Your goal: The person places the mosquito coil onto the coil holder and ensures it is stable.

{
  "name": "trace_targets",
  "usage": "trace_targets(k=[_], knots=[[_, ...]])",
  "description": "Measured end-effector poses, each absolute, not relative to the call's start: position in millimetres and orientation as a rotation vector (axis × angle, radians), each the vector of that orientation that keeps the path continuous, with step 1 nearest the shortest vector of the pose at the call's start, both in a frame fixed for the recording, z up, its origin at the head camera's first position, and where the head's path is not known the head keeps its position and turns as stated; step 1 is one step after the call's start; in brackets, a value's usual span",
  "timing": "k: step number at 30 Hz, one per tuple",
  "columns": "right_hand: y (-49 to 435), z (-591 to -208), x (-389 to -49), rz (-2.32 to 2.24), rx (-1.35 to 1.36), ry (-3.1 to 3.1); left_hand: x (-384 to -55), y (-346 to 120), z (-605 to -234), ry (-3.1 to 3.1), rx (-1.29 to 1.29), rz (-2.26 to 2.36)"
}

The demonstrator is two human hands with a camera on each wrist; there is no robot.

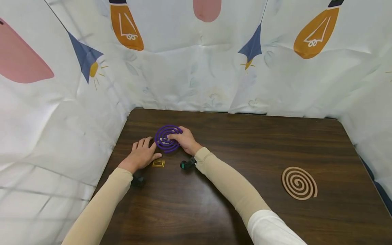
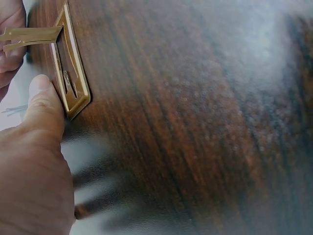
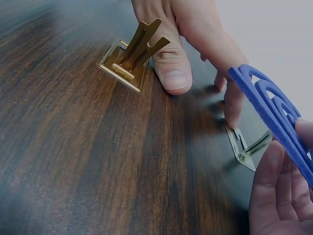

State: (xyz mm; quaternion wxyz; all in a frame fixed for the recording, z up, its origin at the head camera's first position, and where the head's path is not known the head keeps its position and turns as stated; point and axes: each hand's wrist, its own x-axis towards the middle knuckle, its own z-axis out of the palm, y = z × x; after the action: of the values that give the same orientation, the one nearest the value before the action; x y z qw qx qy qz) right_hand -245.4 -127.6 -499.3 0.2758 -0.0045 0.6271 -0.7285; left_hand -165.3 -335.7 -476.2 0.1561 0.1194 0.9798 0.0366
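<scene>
Minding the gold stand (image 1: 158, 163) just beside the thumb of your left hand (image 1: 140, 158), fingers spread apart on the table (image 1: 260, 143), you'd do well to steady the silver stand (image 3: 244, 157). Your right hand (image 1: 186, 139) has thumb and fingers clamped on the purple coil (image 3: 272, 119), above that stand; guide it gently onto the prong (image 3: 259, 143). Near to far, count one tan coil (image 1: 297, 182), one gold stand, one silver, one purple coil.
</scene>
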Motion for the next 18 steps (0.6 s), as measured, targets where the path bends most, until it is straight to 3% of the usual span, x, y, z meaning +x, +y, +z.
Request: trace_targets(k=[18], knots=[[-129.0, -499.5, -251.5, -1.929, -0.012, 1.647, -162.4, -340.7, -483.1, 2.856, 0.352, 0.168]])
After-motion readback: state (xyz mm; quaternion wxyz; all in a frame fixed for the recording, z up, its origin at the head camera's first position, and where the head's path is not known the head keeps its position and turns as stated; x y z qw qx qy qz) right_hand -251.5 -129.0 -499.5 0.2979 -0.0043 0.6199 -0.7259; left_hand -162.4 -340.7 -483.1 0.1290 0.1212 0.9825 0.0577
